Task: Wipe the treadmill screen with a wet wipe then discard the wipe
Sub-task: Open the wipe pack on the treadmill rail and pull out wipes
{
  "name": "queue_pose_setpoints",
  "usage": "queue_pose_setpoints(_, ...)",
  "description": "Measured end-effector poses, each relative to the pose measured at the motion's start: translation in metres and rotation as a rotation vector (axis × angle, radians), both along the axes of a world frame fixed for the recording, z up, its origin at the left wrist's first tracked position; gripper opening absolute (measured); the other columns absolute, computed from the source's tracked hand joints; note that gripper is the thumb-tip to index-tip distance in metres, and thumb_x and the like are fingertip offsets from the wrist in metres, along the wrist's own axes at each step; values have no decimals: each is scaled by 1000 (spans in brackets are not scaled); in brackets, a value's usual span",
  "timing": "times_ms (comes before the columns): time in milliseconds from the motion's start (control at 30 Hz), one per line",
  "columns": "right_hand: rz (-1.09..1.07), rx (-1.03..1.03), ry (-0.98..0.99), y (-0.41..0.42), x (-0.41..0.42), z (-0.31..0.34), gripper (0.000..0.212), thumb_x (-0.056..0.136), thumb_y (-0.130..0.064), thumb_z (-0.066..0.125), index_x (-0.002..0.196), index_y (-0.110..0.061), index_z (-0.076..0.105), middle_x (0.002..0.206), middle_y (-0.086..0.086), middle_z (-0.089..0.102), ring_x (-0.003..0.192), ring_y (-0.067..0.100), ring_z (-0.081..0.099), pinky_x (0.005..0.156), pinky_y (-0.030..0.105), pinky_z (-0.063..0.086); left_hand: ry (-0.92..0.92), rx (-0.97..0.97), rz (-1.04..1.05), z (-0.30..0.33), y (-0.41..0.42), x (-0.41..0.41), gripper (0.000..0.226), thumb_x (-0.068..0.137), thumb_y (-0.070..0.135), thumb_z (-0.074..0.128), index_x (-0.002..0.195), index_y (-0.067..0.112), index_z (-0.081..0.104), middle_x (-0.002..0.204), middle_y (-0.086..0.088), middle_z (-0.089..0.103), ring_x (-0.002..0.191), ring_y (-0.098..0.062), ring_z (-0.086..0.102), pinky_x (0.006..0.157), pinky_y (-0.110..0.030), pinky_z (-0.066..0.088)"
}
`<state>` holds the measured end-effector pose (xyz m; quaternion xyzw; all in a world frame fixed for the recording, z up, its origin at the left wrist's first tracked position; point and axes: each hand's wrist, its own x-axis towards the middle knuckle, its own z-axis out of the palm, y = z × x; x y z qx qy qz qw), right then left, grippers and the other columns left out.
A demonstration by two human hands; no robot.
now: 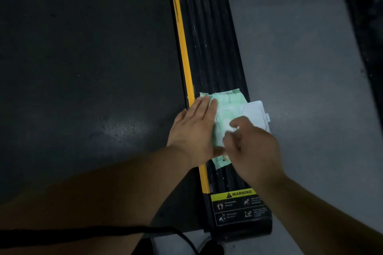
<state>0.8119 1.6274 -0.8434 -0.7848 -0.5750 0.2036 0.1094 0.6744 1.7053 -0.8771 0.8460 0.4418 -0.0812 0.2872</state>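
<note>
A pale green wet-wipe pack lies flat on the treadmill's black ribbed side rail. Its white plastic lid is flipped open toward the right. My left hand rests flat on the pack's left side, fingers together, pressing it down. My right hand is over the pack's opening, thumb and fingers pinched on a bit of white wet wipe. The treadmill screen is out of view.
The dark treadmill belt fills the left. A yellow strip runs between belt and rail. A yellow warning label sits at the rail's near end. Grey floor lies to the right. A black cord crosses the bottom.
</note>
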Motion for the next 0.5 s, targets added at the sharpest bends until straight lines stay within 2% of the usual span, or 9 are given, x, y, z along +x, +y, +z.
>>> queue_pose_setpoints(67, -21, -78, -96, 14, 1, 0, 21, 104, -31, 48, 117, -20, 60, 80, -1, 68, 60, 12, 47, 52, 25, 28, 2, 2, -8, -1, 0, -1, 125, 78, 74, 67, 161, 26, -14, 170, 4, -17, 155, -12, -18, 127, -43, 5)
queue_pose_setpoints(100, 26, -106, -173, 20, 0, 1, 18, 103, -29, 49, 116, -21, 59, 83, -1, 65, 63, 15, 48, 52, 27, 27, 0, -4, -12, -1, 0, -1, 124, 78, 73, 67, 160, 27, -14, 170, 4, -18, 155, -11, -18, 127, -44, 5)
queue_pose_setpoints(167, 161, -129, -333, 27, -2, 1, 7, 92, -25, 65, 97, -20, 63, 78, -2, 57, 62, 18, 46, 47, 26, 15, -8, -8, -12, -2, 0, -2, 124, 78, 74, 66, 160, 29, -14, 170, 5, -18, 155, -11, -18, 127, -44, 6)
queue_pose_setpoints(233, 284, -200, -431, 33, -5, 6, 17, 71, -17, 81, 74, -17, 64, 68, 0, 55, 53, 20, 43, 49, 23, 3, -15, -4, -8, -4, 0, -3, 123, 78, 76, 65, 160, 30, -14, 170, 6, -18, 154, -10, -18, 127, -43, 6)
queue_pose_setpoints(300, 336, -261, -473, 37, -7, 7, 24, 55, -9, 84, 64, -14, 62, 62, 3, 55, 47, 21, 45, 52, 21, 1, -24, -8, -6, -4, 0, -3, 123, 78, 76, 65, 161, 31, -13, 170, 6, -17, 155, -10, -17, 126, -42, 5)
queue_pose_setpoints(367, 320, -222, -454, 40, -10, 10, 36, 32, -4, 86, 49, -12, 55, 49, 4, 49, 35, 23, 45, 55, 17, 3, -32, -10, -3, -4, 0, -2, 122, 78, 76, 65, 161, 30, -10, 171, 5, -15, 155, -10, -16, 126, -42, 5)
queue_pose_setpoints(400, 316, -199, -448, 41, -11, 8, 39, 27, -3, 86, 46, -12, 53, 44, 4, 47, 31, 22, 44, 54, 16, 7, -35, -8, -3, -3, 0, -2, 121, 78, 76, 65, 162, 30, -10, 171, 5, -14, 155, -10, -16, 127, -42, 5)
queue_pose_setpoints(500, 371, -184, -447, 42, -15, 1, 40, 27, -5, 89, 46, -12, 54, 43, 5, 47, 30, 23, 43, 49, 21, 19, -35, -17, -7, -1, 0, -3, 119, 78, 75, 64, 162, 30, -9, 171, 5, -14, 155, -10, -16, 127, -43, 5)
